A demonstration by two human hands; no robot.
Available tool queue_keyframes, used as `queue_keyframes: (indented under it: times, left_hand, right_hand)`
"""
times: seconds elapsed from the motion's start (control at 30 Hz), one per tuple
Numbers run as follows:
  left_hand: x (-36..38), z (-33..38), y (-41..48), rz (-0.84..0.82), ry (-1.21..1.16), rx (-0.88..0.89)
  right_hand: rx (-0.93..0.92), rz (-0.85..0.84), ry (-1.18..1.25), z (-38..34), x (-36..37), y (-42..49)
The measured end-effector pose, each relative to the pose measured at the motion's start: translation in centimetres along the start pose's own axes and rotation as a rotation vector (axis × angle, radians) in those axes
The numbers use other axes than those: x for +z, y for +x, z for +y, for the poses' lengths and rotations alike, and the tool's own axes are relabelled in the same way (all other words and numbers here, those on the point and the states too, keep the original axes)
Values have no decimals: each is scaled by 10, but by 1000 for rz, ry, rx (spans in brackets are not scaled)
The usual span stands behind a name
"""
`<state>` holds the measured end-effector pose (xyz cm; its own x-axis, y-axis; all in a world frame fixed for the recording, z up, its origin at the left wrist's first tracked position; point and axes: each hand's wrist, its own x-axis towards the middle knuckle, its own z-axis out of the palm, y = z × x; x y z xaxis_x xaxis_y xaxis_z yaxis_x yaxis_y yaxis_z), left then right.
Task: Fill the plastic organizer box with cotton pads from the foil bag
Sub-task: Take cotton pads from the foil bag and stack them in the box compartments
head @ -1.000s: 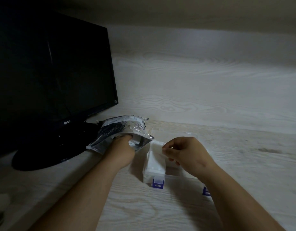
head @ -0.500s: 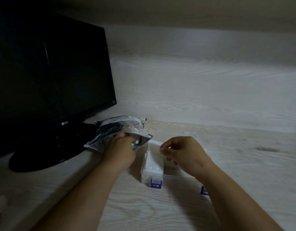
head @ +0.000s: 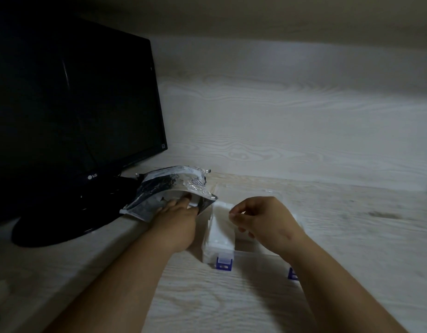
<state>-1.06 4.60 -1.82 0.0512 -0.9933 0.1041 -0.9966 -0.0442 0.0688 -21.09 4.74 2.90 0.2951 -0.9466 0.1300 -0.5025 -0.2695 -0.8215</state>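
Filling centres on the box (head: 255, 254), a clear case with blue latches (head: 224, 263) lying open on the desk (head: 231, 299). Its left compartment is packed with white pads (head: 219, 229); the next one is mostly hidden. Just left of it lies the bag (head: 169, 186), its mouth turned toward the box.

The left hand (head: 176, 222) reaches into that mouth. Its fingertips are hidden by foil, so I cannot tell whether they grip any pads. The right hand (head: 263, 219) hovers over the box with thumb and forefinger drawn together. Whether a pad sits between them I cannot tell, white against white.

The step looks like drawing out more pads. It would go best by taking a small, squared stack, keeping the bag pinned flat, and setting the pads edge-on into the emptier compartment. A dark monitor (head: 70, 104) stands behind the bag.
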Motion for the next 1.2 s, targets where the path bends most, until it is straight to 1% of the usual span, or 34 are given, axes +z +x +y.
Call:
queue_keyframes:
  times: [0.13, 0.4, 0.6, 0.8, 0.9, 1.03, 1.13, 1.2]
  left_hand:
    - [0, 1, 1, -8, -16, -24]
    - [-1, 1, 0, 24, -32, -21]
    - [3, -2, 3, 19, -15, 11]
    - [0, -1, 0, 40, -30, -7]
    - [-3, 0, -2, 103, -21, 8]
    - [-11, 0, -8, 247, -52, 31]
    - [-13, 0, -9, 291, -49, -4]
    - [-18, 0, -10, 305, -7, -26]
  right_hand:
    - [4, -9, 14, 0, 1, 0]
    - [6, -14, 13, -1, 0, -1]
    - [-2, -16, -4, 1, 1, 1]
    - [3, -17, -11, 2, 2, 2]
    - [4, -18, -4, 3, 2, 2]
    - [16, -13, 23, 1, 1, 1]
    - [14, -15, 22, 1, 1, 0]
    - [12, -13, 21, 1, 2, 0]
